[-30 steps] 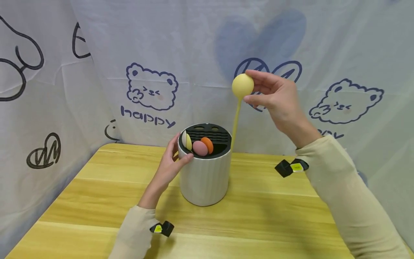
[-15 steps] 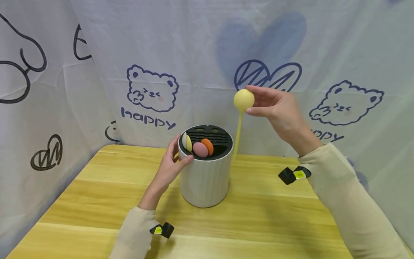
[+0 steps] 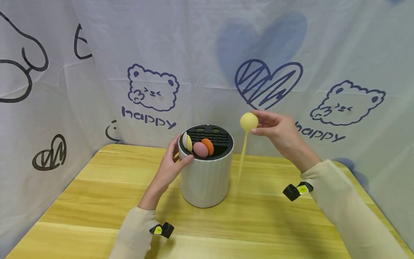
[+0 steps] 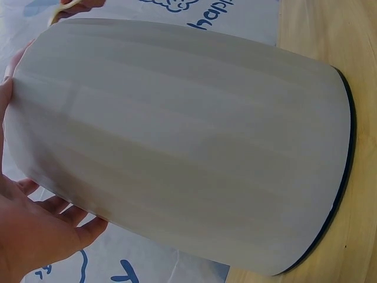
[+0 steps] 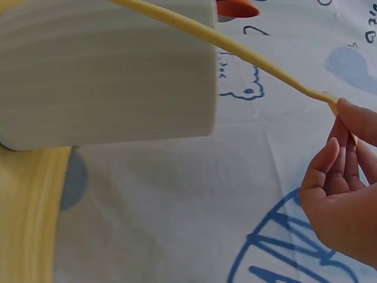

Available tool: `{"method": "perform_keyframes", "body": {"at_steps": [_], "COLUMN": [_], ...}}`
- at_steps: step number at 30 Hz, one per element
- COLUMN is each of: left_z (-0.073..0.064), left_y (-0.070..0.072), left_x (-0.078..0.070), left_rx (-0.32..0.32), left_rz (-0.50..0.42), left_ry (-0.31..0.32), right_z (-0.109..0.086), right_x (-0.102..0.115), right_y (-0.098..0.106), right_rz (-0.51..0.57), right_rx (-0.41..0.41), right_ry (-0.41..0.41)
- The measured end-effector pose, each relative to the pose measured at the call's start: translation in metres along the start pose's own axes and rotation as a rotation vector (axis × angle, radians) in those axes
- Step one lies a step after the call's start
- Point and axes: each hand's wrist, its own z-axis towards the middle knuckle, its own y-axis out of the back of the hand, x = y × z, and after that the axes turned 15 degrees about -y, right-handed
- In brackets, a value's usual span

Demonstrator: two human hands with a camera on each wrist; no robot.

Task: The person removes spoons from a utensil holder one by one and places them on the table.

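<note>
My right hand (image 3: 279,133) pinches a yellow spoon (image 3: 249,122) by its round bowl, between thumb and fingers. Its long thin handle (image 5: 259,61) slants down beside the right side of a white ribbed utensil holder (image 3: 205,183). That holder stands upright on the table, and my left hand (image 3: 169,163) grips its left side near the rim, thumb in front. In the left wrist view the fingers (image 4: 88,231) curve along the holder's wall. Pink (image 3: 200,149), orange (image 3: 207,146), pale yellow (image 3: 189,143) and white (image 3: 184,139) rounded heads stick up from its black top.
The holder's black slotted lid (image 3: 208,133) has two round holes at the back. Under it is a wood-grain table (image 3: 275,216). A white curtain (image 3: 200,54) with bear and heart drawings hangs right behind the table's far edge.
My right hand has come down and slightly right with the yellow spoon, so its handle tip is now lower, in front of the table. The left hand and holder stay put.
</note>
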Motion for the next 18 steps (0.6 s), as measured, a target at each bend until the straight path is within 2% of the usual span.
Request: {"method": "perform_keyframes", "body": {"at_steps": [9,18], "left_z": [0.000,0.003], "left_y": [0.000,0.001], "left_x": [-0.001,-0.001], "left_rx": [0.000,0.005], "left_rz": [0.002,0.005], "left_ry": [0.005,0.011], "right_z": [0.000,-0.002], "right_x": [-0.022,-0.046], "right_y": [0.004,0.011], "right_rz": [-0.016,0.035], "right_rx": [0.024,0.051], "right_ry": [-0.125,-0.217]}}
